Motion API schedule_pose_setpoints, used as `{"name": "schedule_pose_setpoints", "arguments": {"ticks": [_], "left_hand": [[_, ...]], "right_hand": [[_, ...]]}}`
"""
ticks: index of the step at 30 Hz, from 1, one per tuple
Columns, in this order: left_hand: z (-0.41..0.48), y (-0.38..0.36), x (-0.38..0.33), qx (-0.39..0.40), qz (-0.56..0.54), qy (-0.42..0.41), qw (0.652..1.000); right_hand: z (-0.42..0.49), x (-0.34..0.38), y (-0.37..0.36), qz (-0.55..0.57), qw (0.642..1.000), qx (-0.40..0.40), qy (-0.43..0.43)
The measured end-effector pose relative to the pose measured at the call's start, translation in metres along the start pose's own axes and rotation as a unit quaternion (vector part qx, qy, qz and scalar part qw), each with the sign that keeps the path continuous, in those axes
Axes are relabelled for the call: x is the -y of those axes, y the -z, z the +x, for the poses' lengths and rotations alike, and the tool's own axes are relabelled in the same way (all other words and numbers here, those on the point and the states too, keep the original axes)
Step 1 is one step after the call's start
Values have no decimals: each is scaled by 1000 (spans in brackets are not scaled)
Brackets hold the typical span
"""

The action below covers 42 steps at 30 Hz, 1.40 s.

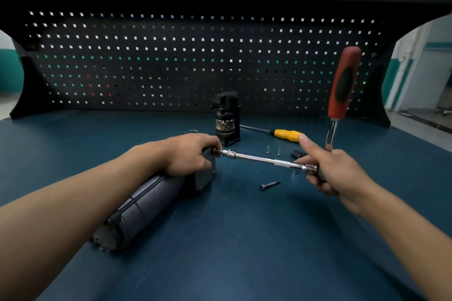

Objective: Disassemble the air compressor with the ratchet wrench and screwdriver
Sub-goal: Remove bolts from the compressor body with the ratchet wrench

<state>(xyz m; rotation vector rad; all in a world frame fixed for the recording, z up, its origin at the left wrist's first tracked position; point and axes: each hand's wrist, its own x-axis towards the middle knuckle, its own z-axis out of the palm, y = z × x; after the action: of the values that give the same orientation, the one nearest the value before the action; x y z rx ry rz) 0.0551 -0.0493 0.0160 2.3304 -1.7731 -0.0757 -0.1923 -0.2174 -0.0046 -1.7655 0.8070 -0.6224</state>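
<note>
Left hand (pixel 189 154): we clamp the air compressor (pixel 146 205) lying on the counter (pixel 244 239), stopping it rolling.
Right hand (pixel 332 168): we grip the ratchet wrench (pixel 343 85) head, extension driven into the end bolt.
Screwdriver (pixel 286 135): parked behind, near loose screws (pixel 270 185).

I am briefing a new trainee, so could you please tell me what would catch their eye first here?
First, the red-and-black handled ratchet wrench standing up at right, gripped at its head by the right hand, its chrome extension bar reaching left to the dark cylindrical air compressor. The left hand steadies that compressor at centre-left.
</note>
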Motion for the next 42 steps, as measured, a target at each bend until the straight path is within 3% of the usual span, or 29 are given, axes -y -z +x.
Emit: {"name": "schedule_pose_setpoints", "arguments": {"ticks": [8,17,20,25,29,34,42], "left_hand": [[-1,1,-2,9,8,5,1000],[-2,2,-5,11,6,10,1000],[-2,2,-5,8,1,12,1000],[-2,2,-4,-2,-9,15,1000],[-2,3,-2,26,-21,26,999],[-2,4,-3,42,1,35,999],[-2,5,-2,46,-9,36,998]], "right_hand": [[2,-2,0,106,983,115,-98],[4,-2,3,261,941,139,-165],[4,-3,2,251,945,136,-161],[5,-7,2,142,980,110,-85],[5,-13,3,-4,998,48,42],[9,-17,6,-105,979,12,177],[14,-21,2,-114,937,-23,328]]}}
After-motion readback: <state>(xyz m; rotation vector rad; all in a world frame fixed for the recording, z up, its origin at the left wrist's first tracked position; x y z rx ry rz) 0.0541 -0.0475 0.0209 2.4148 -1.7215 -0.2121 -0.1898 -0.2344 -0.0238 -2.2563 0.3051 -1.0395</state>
